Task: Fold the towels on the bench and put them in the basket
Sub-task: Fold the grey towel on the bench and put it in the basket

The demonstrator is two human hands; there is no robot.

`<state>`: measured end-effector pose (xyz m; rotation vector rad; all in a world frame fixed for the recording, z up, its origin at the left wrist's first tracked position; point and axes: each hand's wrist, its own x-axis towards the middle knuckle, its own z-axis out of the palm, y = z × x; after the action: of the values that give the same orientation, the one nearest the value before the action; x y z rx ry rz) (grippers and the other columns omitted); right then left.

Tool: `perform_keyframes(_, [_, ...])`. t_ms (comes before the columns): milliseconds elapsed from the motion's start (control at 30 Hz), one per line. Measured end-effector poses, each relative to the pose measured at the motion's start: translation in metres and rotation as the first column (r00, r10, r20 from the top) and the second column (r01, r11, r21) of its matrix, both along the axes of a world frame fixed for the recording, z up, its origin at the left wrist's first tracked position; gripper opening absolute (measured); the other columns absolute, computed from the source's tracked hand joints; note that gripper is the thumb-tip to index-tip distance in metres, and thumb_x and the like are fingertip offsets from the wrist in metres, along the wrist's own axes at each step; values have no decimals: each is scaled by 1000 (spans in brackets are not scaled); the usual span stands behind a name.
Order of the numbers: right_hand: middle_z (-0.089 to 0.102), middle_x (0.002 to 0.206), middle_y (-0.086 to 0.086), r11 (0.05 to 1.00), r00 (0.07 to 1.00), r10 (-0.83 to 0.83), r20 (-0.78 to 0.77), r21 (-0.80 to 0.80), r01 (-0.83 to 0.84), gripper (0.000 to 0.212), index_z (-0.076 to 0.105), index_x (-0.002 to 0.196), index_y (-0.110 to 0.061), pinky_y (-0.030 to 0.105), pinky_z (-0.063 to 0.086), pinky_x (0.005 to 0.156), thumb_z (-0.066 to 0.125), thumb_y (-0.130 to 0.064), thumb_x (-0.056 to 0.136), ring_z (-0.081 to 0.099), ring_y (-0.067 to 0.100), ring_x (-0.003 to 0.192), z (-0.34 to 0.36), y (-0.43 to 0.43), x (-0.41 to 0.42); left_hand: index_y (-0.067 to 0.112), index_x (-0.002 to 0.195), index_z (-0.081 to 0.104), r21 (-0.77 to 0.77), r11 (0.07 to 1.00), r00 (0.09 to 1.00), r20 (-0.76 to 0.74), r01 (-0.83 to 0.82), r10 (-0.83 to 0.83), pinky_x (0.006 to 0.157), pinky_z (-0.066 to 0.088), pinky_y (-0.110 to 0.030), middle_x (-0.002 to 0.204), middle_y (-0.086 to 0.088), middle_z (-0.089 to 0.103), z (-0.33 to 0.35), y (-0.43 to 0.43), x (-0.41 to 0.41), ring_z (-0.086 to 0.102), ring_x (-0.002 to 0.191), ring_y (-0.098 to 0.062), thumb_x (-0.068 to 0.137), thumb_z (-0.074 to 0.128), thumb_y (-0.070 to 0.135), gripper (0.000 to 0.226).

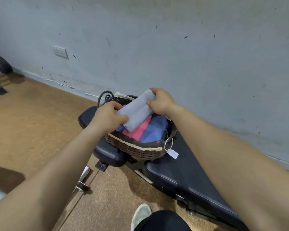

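You hold a folded grey towel [137, 110] in both hands just above the basket [137, 151]. Your L hand [107, 116] grips the near end, thumb on top and fingers curled under the cloth. Your R hand [160, 102] pinches the far end, fingers wrapped over the edge. The towel slants, far end higher, w/ its near corner dipping toward the basket's contents; whether it touches them can't be told.

The wicker basket sits on the black bench [182, 174], near its narrow end. Inside lie a pink towel [137, 131] and a blue towel [154, 130], side by side and touching, both partly under the grey one. A white tag [173, 153] hangs on a string from the basket's R rim and rests on the bench pad.

Behind the bench runs a scuffed pale wall w/ an outlet [60, 52] at far L. Your shoe [140, 214] shows at bottom on the brown floor.
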<state>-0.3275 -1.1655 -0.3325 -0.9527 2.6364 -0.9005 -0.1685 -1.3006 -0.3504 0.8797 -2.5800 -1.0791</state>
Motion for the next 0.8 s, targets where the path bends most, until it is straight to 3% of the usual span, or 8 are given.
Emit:
perform_keyframes(100, [65,120,11,992,997,63,-40,109,-58,31,62,118,-4,40,49,96,60,-12,89,59,29,113,-17,-36,-12,31,95,60,-254,967,981,186,-1,49,87,42,-38,91,5,63,-3,-15,-8,56,92,-22,79,71,39,21])
perform_keyframes(167, [61,100,6,981,993,102,-64,172,-89,8,59,93,-11,39,51,86,58,-11,86,58,27,97,-26,-54,-17,28,91,62,-421,906,957,276,41,85,82,31,-38,83,5,60,-5,-20,-13,52,85,-24,79,65,40,17])
perform_keyframes(267, [52,94,3,964,985,152,-84,232,-129,12,49,76,-20,37,44,80,54,-10,82,54,28,90,-37,-73,-18,23,84,63,-497,861,918,380,104,109,80,29,-39,78,2,61,-7,-25,-17,58,84,-26,76,60,38,17])
perform_keyframes(367, [54,112,5,929,957,199,-209,352,-116,17,60,100,-22,42,36,90,56,-16,84,51,28,104,-44,-82,-13,19,73,58,-543,823,879,459,166,125,78,32,-37,80,-1,62,-7,-28,-19,55,78,-26,75,59,40,21])
perform_keyframes(467, [51,127,4,939,880,218,-422,337,-71,42,59,127,-27,44,35,97,63,-23,86,47,30,121,-47,-82,-5,21,86,60,-606,764,895,438,222,88,73,37,-35,99,-5,60,-8,-29,-20,59,93,-30,78,63,38,19])
perform_keyframes(600, [56,121,4,949,874,273,-403,261,-176,32,64,122,-28,40,46,87,63,-26,90,56,30,112,-49,-76,-5,29,132,56,-469,752,858,447,464,-251,91,52,-44,132,-2,53,-17,-37,-27,56,120,-28,75,64,12,59])
perform_keyframes(667, [57,119,3,938,897,310,-314,255,-235,31,67,119,-29,40,50,85,56,-20,92,58,30,110,-49,-71,-4,31,136,56,-393,753,806,510,528,-300,99,48,-43,139,-2,52,-13,-37,-26,53,126,-24,75,64,11,65])
perform_keyframes(800, [62,118,4,934,900,323,-294,253,-253,36,68,112,-26,43,53,85,51,-10,85,60,31,107,-51,-59,1,31,129,64,-375,773,805,523,512,-279,95,50,-36,133,0,61,-5,-39,-22,58,118,-22,78,66,25,51])
